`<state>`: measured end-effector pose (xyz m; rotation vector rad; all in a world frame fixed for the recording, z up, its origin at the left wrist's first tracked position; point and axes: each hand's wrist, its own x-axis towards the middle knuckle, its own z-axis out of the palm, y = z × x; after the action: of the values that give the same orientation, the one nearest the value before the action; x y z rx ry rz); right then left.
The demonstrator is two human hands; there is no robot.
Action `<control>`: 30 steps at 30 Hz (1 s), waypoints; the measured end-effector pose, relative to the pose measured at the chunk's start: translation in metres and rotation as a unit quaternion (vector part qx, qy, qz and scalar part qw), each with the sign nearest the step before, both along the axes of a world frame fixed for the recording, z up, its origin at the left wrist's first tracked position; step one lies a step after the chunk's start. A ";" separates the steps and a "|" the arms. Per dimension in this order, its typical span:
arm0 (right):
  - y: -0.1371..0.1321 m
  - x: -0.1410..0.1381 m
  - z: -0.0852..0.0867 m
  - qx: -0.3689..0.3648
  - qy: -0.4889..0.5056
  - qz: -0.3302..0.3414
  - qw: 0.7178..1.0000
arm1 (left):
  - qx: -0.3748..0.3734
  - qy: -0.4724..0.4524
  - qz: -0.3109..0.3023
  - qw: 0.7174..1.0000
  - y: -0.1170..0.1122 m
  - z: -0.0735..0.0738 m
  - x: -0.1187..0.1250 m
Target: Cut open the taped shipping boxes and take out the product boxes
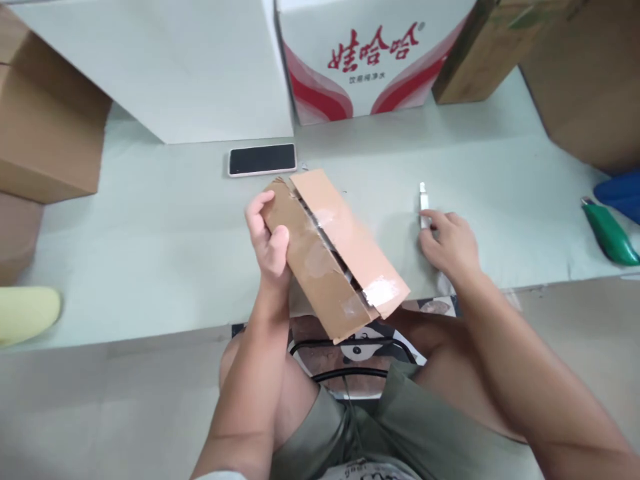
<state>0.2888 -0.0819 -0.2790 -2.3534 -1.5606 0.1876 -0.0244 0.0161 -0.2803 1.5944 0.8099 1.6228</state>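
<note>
My left hand (pixel 270 240) grips the far left end of a long brown cardboard box (pixel 345 260) and holds it tilted over the front edge of the pale table (pixel 150 240). The box's top flaps are slit along the middle, with torn clear tape on them. My right hand (pixel 447 243) rests on the table to the right of the box. Its fingers curl onto a small white utility knife (pixel 423 202) that lies pointing away from me.
A phone (pixel 263 160) lies face up behind the box. Large white cartons (pixel 175 67) and one with red print (pixel 375 60) stand at the back, brown cartons (pixel 45 127) at both sides. A green tool (pixel 610 233) lies far right, a yellow object (pixel 27 313) far left.
</note>
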 end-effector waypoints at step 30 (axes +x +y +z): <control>-0.065 -0.117 0.151 0.269 0.348 0.083 0.894 | -0.005 0.091 0.007 0.996 -0.032 -0.001 0.011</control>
<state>0.1718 -0.1467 -0.1281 -1.4811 -1.2317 0.5005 -0.0131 -0.0154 -0.2809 1.7527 0.9225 1.4957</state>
